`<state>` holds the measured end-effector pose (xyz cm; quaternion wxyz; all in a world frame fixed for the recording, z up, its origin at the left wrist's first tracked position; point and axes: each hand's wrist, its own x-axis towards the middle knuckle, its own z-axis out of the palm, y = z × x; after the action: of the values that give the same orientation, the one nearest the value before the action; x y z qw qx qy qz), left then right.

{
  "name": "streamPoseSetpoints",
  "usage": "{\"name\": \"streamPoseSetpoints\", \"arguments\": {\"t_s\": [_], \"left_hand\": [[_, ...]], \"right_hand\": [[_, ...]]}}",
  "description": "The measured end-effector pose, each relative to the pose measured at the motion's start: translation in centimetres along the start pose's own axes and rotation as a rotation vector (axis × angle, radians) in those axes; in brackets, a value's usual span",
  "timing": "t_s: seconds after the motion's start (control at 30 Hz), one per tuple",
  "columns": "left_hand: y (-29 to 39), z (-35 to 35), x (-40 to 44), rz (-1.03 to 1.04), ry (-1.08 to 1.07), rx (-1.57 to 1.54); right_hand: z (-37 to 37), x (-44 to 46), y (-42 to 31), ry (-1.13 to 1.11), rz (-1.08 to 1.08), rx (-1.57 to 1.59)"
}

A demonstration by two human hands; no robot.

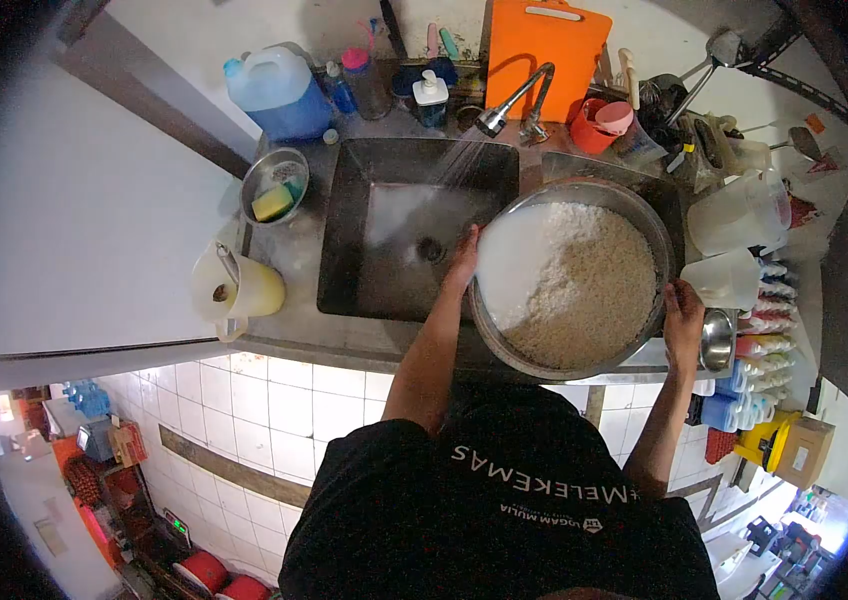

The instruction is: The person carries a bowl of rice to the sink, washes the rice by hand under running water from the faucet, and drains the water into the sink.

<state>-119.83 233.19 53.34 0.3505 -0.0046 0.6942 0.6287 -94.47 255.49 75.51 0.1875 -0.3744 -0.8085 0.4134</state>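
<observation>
A large round metal bowl of rice and cloudy white water is held over the right part of the sink counter. The milky water gathers on the bowl's left side, and the rice is heaped to the right. My left hand grips the left rim, beside the sink basin. On the right rim, my right hand is closed with its fingers around the edge. Water runs from the faucet into the basin, where whitish water lies around the drain.
Left of the basin stand a small metal bowl with a sponge and a yellowish pitcher. A blue liquid jug, a soap dispenser and an orange cutting board line the back. Clear plastic containers stand at right.
</observation>
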Motion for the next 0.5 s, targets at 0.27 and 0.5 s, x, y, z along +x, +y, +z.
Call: {"name": "streamPoseSetpoints", "arguments": {"t_s": [0.27, 0.5], "left_hand": [[-1.1, 0.1, 1.0, -0.081, 0.047, 0.012], [-0.7, 0.0, 0.5, 0.017, 0.037, 0.004]], "right_hand": [[0.1, 0.0, -0.2, 0.007, -0.033, -0.049], [-0.1, 0.0, -0.8, -0.03, -0.041, -0.023]]}}
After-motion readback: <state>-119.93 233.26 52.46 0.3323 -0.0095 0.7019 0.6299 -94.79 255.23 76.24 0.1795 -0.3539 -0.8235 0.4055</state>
